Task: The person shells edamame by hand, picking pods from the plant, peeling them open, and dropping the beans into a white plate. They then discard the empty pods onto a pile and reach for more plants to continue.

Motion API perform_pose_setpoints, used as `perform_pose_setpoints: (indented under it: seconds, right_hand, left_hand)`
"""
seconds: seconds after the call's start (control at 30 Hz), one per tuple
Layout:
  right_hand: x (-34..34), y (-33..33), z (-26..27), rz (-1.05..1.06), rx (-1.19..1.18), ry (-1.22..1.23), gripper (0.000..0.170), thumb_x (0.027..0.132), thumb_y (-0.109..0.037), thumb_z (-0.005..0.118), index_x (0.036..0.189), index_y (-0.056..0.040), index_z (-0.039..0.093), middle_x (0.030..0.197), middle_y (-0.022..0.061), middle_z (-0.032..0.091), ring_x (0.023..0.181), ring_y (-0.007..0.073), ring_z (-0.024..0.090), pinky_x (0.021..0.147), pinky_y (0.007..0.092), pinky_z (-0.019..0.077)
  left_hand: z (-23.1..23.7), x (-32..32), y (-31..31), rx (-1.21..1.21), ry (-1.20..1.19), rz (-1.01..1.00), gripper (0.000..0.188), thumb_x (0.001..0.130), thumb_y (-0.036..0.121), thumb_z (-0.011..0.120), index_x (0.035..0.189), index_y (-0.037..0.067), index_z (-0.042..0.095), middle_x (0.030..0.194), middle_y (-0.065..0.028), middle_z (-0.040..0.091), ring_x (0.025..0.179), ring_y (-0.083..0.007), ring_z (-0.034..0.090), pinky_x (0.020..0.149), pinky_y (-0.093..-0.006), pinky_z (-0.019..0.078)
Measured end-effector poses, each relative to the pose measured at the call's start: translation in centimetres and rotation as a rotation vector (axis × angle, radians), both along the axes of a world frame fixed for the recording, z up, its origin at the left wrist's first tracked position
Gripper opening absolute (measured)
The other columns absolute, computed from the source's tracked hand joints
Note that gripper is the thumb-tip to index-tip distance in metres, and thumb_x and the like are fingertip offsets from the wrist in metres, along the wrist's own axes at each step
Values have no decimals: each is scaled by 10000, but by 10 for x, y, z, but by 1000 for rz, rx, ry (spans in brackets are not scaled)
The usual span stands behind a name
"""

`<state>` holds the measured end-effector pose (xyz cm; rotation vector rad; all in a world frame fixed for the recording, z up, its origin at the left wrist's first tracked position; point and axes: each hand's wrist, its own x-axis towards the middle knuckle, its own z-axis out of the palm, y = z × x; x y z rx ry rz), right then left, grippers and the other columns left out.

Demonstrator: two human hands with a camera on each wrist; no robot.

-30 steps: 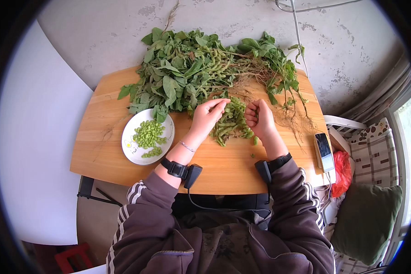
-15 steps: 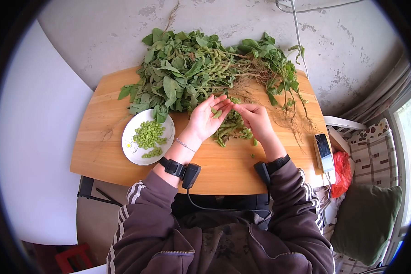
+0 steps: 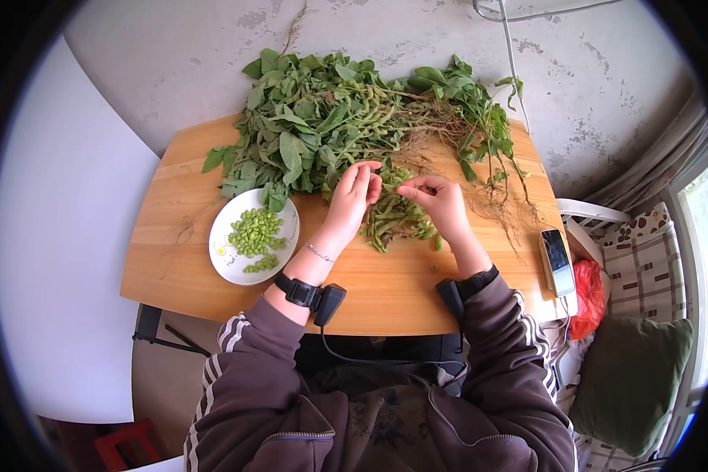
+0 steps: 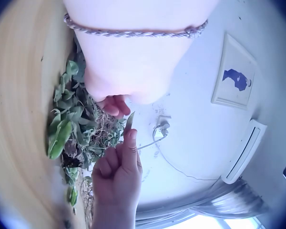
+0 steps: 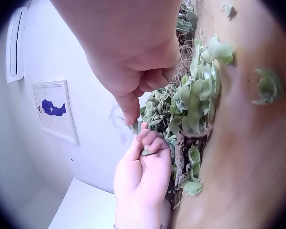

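Note:
My left hand [image 3: 354,197] is raised over the table with its fingers curled inward. In the right wrist view a small green soybean [image 5: 146,152] shows within those curled fingers. Facing it, my right hand [image 3: 442,208] pinches a thin green soybean pod [image 4: 129,122] between thumb and forefinger, its tip pointing up past the thumb in the left wrist view. Below both hands lies a heap of green pods [image 3: 401,212]. To the left stands a white plate [image 3: 232,214] bearing many shelled beans [image 3: 256,234].
Leafy soybean plants [image 3: 307,130] with roots [image 3: 433,118] cover the back of the wooden table [image 3: 165,259]. A phone [image 3: 557,259] lies at the right edge. Beyond it are a red plastic bag [image 3: 588,299] and a dark green cushion [image 3: 633,385] on a seat.
The hands came together fingertip to fingertip, with a green pod on the left fingers, then drew slightly apart. The left palm, opened half a second ago, has curled inward again.

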<state>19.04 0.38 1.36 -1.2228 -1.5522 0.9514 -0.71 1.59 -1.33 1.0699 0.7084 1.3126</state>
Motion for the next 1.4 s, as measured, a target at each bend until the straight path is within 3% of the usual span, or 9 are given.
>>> perform_pose_setpoints:
  seconds: [0.1,0.17,0.37,0.47,0.67,0.73,0.87,1.23,1.4]
  right_hand:
    - [5,2,2,-52,-5,-11,262,818,-259,841,916,-29,762,626,-73,463,576,49,402,514,244,336]
    - [7,4,1,-61,8,4,275,810,-269,847,910,-28,760,627,-70,474,576,48,406,511,243,335]
    - [6,5,-2,-75,3,21,342,865,-352,796,860,-14,745,593,-59,465,540,41,421,478,241,326]
    - [11,6,3,28,-265,36,447,905,-441,735,775,-14,714,546,-52,449,495,48,403,456,247,315]
    - [7,5,1,-12,-260,68,513,922,-473,693,693,-15,664,530,-22,488,482,74,429,460,271,334]
    - [5,7,-5,-4,-155,-79,513,928,-464,683,700,-5,663,535,2,512,503,96,461,490,290,371]
    - [3,13,-18,-16,-11,-187,492,951,-427,652,719,6,665,557,53,560,539,138,509,548,321,426]
    - [-4,4,-10,-15,117,-194,428,981,-360,633,742,-7,677,557,65,548,517,145,489,525,320,412]
    - [-3,6,-14,-15,109,-89,354,977,-323,658,845,0,716,579,36,528,555,102,448,529,301,392]
  left_hand:
    - [12,-1,-5,286,579,156,272,1030,260,582,1118,14,658,912,-3,628,818,-90,551,725,-230,452]
    - [14,2,-9,410,666,195,206,974,211,664,1036,16,687,907,1,644,759,-88,551,697,-232,462]
    - [21,5,-13,668,729,332,119,863,100,764,949,32,717,920,-51,694,757,-165,641,688,-282,520]
    - [20,6,-13,866,785,391,118,841,95,772,930,37,721,914,-72,701,803,-217,671,707,-313,540]
    - [21,9,-18,1001,918,440,130,814,96,781,908,49,705,890,-66,675,820,-252,652,734,-345,545]
    - [22,9,-19,1042,950,478,141,811,99,780,912,49,696,886,-65,659,815,-258,645,732,-352,543]
    - [19,9,-20,1020,968,474,151,831,103,765,941,43,682,912,-65,637,811,-263,642,724,-360,539]
    - [12,12,-20,936,1029,425,150,873,125,726,985,30,691,932,-89,652,805,-294,638,714,-378,529]
    - [8,13,-13,622,664,377,169,872,111,764,995,0,734,944,-50,694,671,-109,607,579,-256,480]
